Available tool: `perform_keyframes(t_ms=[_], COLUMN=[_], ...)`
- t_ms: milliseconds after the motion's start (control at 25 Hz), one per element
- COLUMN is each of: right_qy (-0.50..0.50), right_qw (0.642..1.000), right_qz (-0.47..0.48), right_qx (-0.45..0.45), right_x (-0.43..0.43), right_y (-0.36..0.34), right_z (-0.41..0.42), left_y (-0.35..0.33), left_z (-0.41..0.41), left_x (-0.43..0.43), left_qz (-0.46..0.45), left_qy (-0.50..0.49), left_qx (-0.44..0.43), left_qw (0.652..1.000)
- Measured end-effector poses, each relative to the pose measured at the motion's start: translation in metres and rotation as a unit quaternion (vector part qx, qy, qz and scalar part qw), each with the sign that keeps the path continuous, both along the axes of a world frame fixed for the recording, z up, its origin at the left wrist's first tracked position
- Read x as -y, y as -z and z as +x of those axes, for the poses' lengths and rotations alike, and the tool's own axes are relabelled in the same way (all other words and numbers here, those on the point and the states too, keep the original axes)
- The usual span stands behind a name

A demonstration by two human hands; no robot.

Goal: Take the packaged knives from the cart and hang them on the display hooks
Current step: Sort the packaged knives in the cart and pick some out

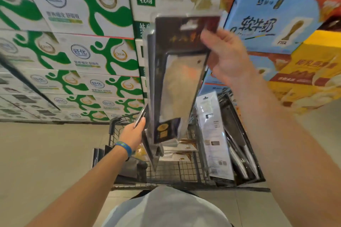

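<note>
green-and-white cartons [73, 51] stacked at left. left hand [132, 134], blue wristband [125, 147] on the wrist, fingers curled, pinching the edge of a thin pack [141, 116] seen edge-on. cleaver pack [180, 79] held upright above the cart [184, 173], just in front of other packs. right hand [227, 57] grips its upper right edge, fingers curled. more packaged knives [238, 143] lie in the cart's right side. blue cartons [267, 24] stacked at right.

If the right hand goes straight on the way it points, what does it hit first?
Probably the white milk carton in the stack behind. The right hand, pinching the top of the packaged knife, points up and away toward it. Depth is unclear.
</note>
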State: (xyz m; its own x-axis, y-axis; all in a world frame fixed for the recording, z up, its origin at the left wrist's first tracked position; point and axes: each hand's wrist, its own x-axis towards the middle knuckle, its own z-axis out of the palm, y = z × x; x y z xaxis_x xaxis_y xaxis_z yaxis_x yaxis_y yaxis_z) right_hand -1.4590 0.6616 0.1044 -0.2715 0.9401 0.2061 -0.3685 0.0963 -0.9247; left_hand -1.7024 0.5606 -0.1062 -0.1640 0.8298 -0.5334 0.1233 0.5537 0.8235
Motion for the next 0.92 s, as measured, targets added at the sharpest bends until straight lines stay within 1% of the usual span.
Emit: perform_keyframes(t_ms=[40, 80, 120, 160, 200, 240, 280, 320, 360, 400, 440, 520, 560, 640, 680, 760, 800, 840, 880, 920], right_qy=[-0.021, -0.049, -0.079, -0.104, -0.123, -0.135, -0.142, -0.148, -0.154, -0.163, -0.171, -0.178, -0.172, -0.150, -0.147, -0.165, -0.165, -0.149, -0.114, -0.069], right_qw=[0.999, 0.992, 0.981, 0.968, 0.954, 0.942, 0.932, 0.924, 0.916, 0.909, 0.902, 0.896, 0.899, 0.899, 0.896, 0.883, 0.876, 0.869, 0.862, 0.859], right_qz=[-0.001, 0.001, -0.001, -0.004, -0.009, -0.015, -0.030, -0.048, -0.067, -0.092, -0.119, -0.178, -0.212, -0.257, -0.251, -0.222, -0.221, -0.227, -0.234, -0.229], right_qx=[0.050, 0.113, 0.174, 0.229, 0.272, 0.307, 0.331, 0.350, 0.363, 0.372, 0.377, 0.365, 0.343, 0.320, 0.335, 0.379, 0.396, 0.414, 0.435, 0.453], right_x=[0.009, 0.019, 0.032, 0.046, 0.059, 0.071, 0.081, 0.091, 0.099, 0.107, 0.115, 0.131, 0.136, 0.141, 0.143, 0.155, 0.167, 0.179, 0.189, 0.195], right_y=[0.019, 0.041, 0.063, 0.085, 0.107, 0.128, 0.146, 0.162, 0.176, 0.189, 0.202, 0.224, 0.232, 0.244, 0.249, 0.264, 0.275, 0.287, 0.297, 0.305], right_z=[-0.010, -0.019, -0.026, -0.032, -0.036, -0.038, -0.039, -0.040, -0.040, -0.040, -0.038, -0.032, -0.031, -0.029, -0.029, -0.028, -0.027, -0.026, -0.023, -0.021], left_y=[0.001, 0.001, 0.006, 0.012, 0.014, 0.014, 0.015, 0.014, 0.009, 0.009, 0.006, -0.002, 0.001, 0.012, 0.015, 0.021, 0.022, 0.026, 0.034, 0.043], left_z=[-0.007, -0.015, -0.022, -0.028, -0.032, -0.035, -0.033, -0.026, -0.020, -0.016, -0.011, -0.001, 0.002, 0.005, 0.004, 0.010, 0.018, 0.027, 0.037, 0.047], left_x=[0.002, 0.000, -0.001, 0.005, 0.014, 0.021, 0.029, 0.038, 0.043, 0.046, 0.051, 0.063, 0.068, 0.072, 0.074, 0.072, 0.072, 0.073, 0.079, 0.086], left_qz=[0.000, -0.029, -0.074, -0.076, -0.078, -0.094, -0.092, -0.114, -0.147, -0.168, -0.187, -0.209, -0.224, -0.248, -0.247, -0.241, -0.238, -0.233, -0.221, -0.193], left_qy=[-0.012, -0.074, -0.075, -0.067, -0.070, -0.118, -0.159, -0.175, -0.215, -0.224, -0.211, -0.106, -0.039, 0.084, 0.113, 0.157, 0.194, 0.251, 0.318, 0.362], left_qx=[0.020, 0.086, 0.114, 0.091, 0.097, 0.141, 0.153, 0.155, 0.200, 0.209, 0.191, 0.160, 0.126, 0.047, 0.041, 0.100, 0.123, 0.097, 0.038, -0.043], left_qw=[1.000, 0.993, 0.988, 0.991, 0.990, 0.978, 0.971, 0.966, 0.945, 0.937, 0.940, 0.959, 0.966, 0.964, 0.961, 0.953, 0.944, 0.934, 0.921, 0.911])
